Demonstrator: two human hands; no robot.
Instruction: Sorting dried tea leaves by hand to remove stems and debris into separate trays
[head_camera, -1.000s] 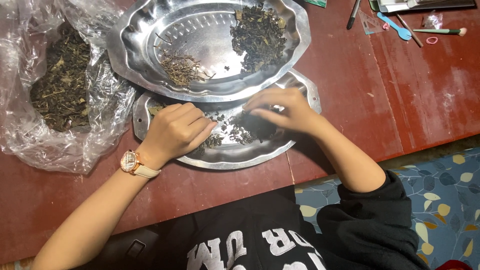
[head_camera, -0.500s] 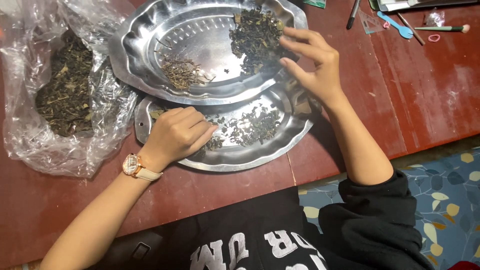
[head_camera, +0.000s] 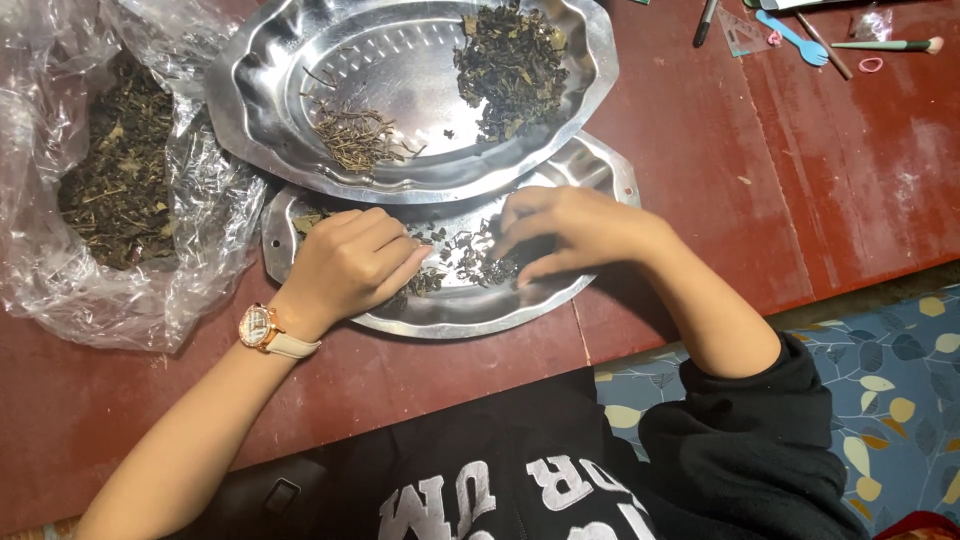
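Two oval metal trays overlap on a red table. The lower tray (head_camera: 470, 318) holds scattered dried leaves (head_camera: 462, 262). My left hand (head_camera: 350, 262), with a wristwatch (head_camera: 262, 328), rests curled in a loose fist on that tray's left side, its fingertips at the leaves. My right hand (head_camera: 572, 232) lies palm down over the tray's right part, fingers spread and touching the leaves. The upper tray (head_camera: 245, 95) carries a heap of dark dried leaves (head_camera: 510, 62) and a small heap of thin stems (head_camera: 352, 135).
A crumpled clear plastic bag (head_camera: 40, 255) full of dried leaves and stems sits at the left. Pens, a blue spoon (head_camera: 795, 38) and a small brush (head_camera: 885, 44) lie at the far right. A leaf-patterned cushion (head_camera: 880, 370) is below the table edge.
My right hand gathered leaves from the lower tray, lifted to the upper tray's leaf heap, then came back down onto the lower tray. My left hand stayed put.
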